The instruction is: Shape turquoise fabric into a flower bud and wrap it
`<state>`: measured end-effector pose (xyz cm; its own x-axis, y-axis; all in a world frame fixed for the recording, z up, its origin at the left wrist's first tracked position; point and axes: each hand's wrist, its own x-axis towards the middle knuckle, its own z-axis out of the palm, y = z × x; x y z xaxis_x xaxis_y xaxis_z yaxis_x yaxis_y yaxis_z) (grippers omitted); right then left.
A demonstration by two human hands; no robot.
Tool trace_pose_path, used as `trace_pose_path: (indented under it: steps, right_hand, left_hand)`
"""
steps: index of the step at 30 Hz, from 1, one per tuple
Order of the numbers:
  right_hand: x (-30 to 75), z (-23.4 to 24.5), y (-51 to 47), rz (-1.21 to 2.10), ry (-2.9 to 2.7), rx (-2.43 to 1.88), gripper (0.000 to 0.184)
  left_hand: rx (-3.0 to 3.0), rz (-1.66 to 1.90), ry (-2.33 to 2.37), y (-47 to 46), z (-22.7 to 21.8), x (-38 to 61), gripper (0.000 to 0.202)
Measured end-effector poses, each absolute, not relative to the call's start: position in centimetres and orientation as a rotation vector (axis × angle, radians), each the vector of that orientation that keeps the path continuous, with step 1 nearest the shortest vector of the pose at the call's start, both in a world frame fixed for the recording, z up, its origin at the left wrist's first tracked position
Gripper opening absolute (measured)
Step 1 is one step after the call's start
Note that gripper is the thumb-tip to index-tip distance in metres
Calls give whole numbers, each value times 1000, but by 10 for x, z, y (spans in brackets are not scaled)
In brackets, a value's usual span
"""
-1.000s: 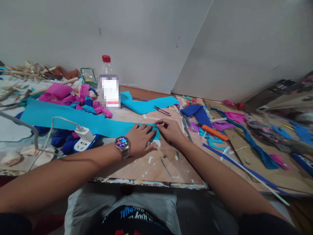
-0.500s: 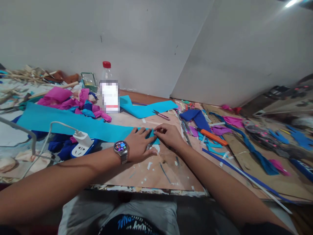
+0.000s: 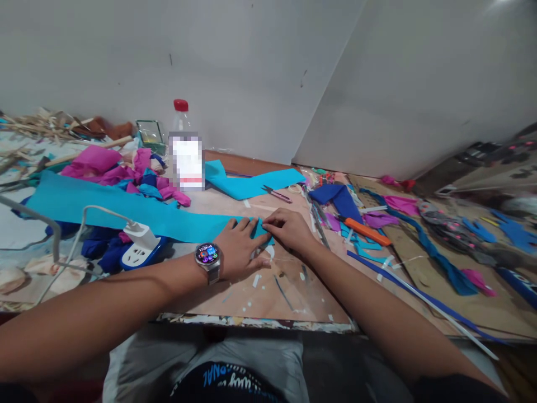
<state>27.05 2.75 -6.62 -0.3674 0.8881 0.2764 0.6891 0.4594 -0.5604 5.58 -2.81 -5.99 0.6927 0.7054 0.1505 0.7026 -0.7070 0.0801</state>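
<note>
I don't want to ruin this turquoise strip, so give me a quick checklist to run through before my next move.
1. Left hand on the turquoise strip: ok, palm down near its right end.
2. Right hand at the strip's right end: ok, close beside the left.
3. Right hand's pinch on the strip: cannot tell, the contact is too small to make out.
4. Pink-handled snips away from both hands: ok, lying beyond the right one.
5. Orange tool away from both hands: ok, off to the right.
6. White cable clear of the strip: cannot tell, it passes in front of it in this view.
</note>
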Motion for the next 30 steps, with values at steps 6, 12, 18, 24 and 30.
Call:
trace_pose_path:
  steps: [6,12,18,24,30]
  right_hand:
    - [273,-74,30,512,-2136,-1242,8]
    - [274,-78,33,522,-2130,-1232,7]
    - [273,-79,33,542,-2137,-1253,7]
    - [271,-78,32,561,-2104,-1284,6]
    - [271,-74,32,559,-2124,-1276,7]
  left_hand:
    - [2865,271,1203,-28,-62,56,86]
    - [2846,255,1249,-30,-59,56,80]
    - [2789,226,1306,-33,-61,56,80]
    - [2819,210,1270,-30,-61,54,88]
    - [2792,230,1298,-31,-60,55,91]
